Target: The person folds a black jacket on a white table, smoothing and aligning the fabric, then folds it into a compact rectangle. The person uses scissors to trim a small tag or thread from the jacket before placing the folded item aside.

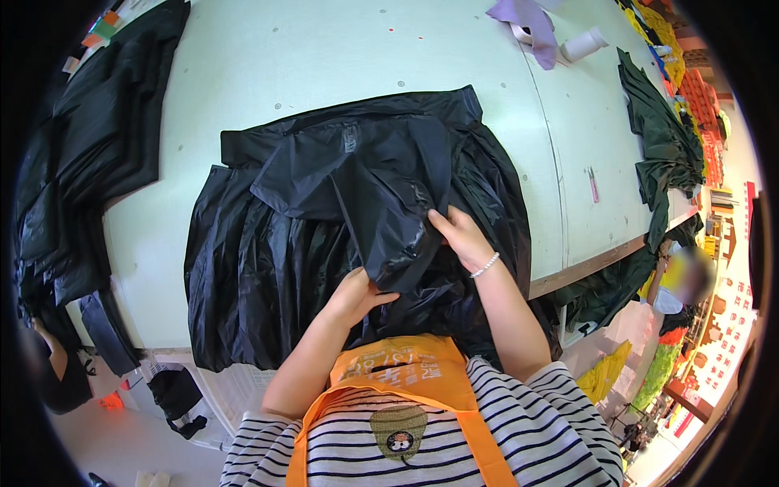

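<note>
A black garment (268, 252) of thin, shiny fabric lies spread in gathered folds on the pale table in front of me. Its straight band runs along the far side. A loose black panel (389, 174) is turned up over the middle, with creased, shiny patches. My right hand (461, 235), with a beaded bracelet at the wrist, pinches the right edge of this panel between thumb and fingers. My left hand (355, 299) grips the panel's near left corner; its thumb sticks out toward the right, and its fingertips are partly hidden by the cloth.
Stacked black garments (114, 122) cover the table's left side. Dark green cloth (661, 138) hangs over the right edge. A pink pen-like tool (593, 185), purple cloth (531, 28) and a white roll (584, 45) lie to the right. Another person's arm (53, 353) shows far left.
</note>
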Tool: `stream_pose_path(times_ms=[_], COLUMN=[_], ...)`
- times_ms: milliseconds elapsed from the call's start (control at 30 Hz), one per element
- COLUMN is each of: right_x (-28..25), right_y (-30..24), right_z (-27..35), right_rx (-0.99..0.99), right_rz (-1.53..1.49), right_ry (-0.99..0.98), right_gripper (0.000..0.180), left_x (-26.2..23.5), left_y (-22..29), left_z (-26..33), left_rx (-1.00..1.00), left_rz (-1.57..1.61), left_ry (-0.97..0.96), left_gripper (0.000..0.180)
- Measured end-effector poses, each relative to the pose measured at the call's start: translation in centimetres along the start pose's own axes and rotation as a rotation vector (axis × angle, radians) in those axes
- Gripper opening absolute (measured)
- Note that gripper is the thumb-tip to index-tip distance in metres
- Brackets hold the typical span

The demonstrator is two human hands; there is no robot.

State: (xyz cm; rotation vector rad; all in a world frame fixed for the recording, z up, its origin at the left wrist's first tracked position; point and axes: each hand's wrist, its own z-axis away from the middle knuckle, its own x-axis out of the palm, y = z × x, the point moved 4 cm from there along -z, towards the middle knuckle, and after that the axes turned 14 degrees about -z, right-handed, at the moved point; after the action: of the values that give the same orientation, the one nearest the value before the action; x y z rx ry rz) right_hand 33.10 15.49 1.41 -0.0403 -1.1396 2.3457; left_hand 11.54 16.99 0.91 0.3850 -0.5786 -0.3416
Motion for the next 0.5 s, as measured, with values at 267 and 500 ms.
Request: stream_pose_path(times_ms=[267,500], right_x=[-0.2,3.1], right_y=[-2.1,-7.1], right_z=[0.7,5.5], right_rx=[-0.214,-1.214], right_rz=[0.086,0.78], right_ry=[0.072,0.208], right_gripper=[0.019,0.055], left_x=[2.3,1.5], left_y=[2.6,-0.6], left_z=[2.4,3.2], left_rx=[0.355,0.365], left_rz=[0.527,0.517], left_ry=[0.128,0.524], left_gripper=[0.02,0.009])
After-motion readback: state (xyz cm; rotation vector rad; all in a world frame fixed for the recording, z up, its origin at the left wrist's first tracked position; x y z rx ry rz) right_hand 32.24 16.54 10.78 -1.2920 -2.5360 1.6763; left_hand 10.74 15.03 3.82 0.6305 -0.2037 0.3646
